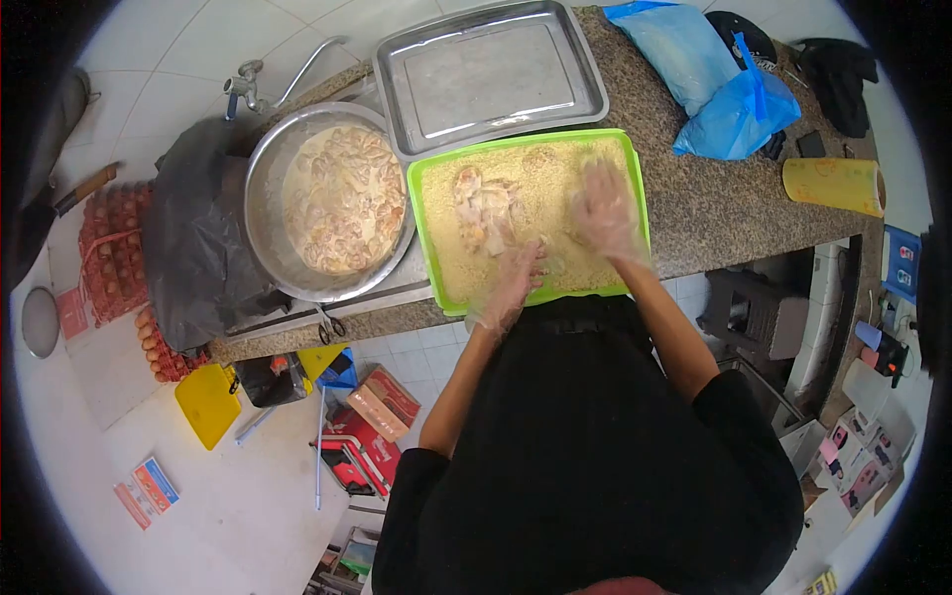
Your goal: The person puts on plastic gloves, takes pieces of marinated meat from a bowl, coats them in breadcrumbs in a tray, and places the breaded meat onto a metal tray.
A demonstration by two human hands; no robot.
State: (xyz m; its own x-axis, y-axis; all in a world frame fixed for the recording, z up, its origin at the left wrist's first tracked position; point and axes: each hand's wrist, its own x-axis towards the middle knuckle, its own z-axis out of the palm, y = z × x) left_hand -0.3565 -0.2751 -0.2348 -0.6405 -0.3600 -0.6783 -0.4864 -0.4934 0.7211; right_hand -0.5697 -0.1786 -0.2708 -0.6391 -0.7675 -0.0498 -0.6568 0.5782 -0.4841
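Both of my hands wear clear plastic gloves over a green tray (420, 223) filled with pale crumbs. My left hand (511, 283) is at the tray's front left, fingers apart, beside several pieces of coated meat (484, 206) lying on the crumbs. Further right, my right hand (603, 213) lies spread over the crumbs, its fingers slightly blurred, holding nothing that shows. Left of the tray, a round metal bowl (260, 203) holds meat pieces in a creamy batter (342, 198). Behind the green tray stands a bare metal tray (486, 79).
A tap (248, 89) is behind the bowl, and a black plastic bag (193, 238) lies to its left. Scissors (330, 325) rest at the counter's front edge. At the back right are blue bags (734, 109) and a yellow roll (833, 185). Egg trays (114, 248) stand far left.
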